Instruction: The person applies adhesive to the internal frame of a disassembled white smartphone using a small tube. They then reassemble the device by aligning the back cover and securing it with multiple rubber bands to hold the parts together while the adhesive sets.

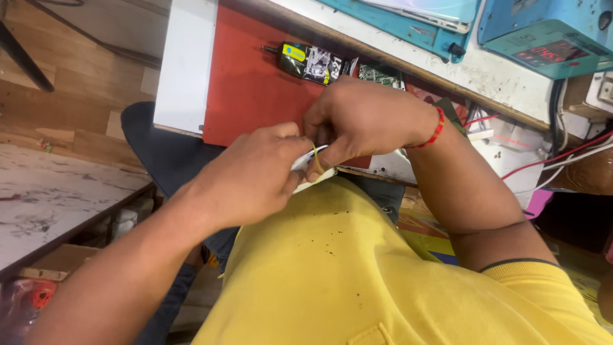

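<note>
Head camera looks straight down on a person in a yellow shirt (332, 275) seated at a workbench; both hands meet just above the chest, in front of the bench edge. The left hand (252, 176) has its fingers curled in, thumb and forefinger pinched on a small white piece (301, 163); what that piece is I can't quite tell, since most of it is hidden between the fingers. The right hand (361, 118), with a red thread bracelet (436, 130) on its wrist, is bent down over it; its thumb and fingertips close narrowly on a thin yellow-green wire (317, 160) that loops against the white piece. The two hands touch at the fingertips.

Behind them lies a red work mat (249, 83) on the white bench top (185, 64); on the mat's far edge rests a black and yellow handheld tool (306, 62), and just beside it a green circuit board (380, 73), partly covered by the right hand. Farther back stands a blue bench instrument with a red display (549, 38); red and white leads (562, 160) trail off to the right side.
</note>
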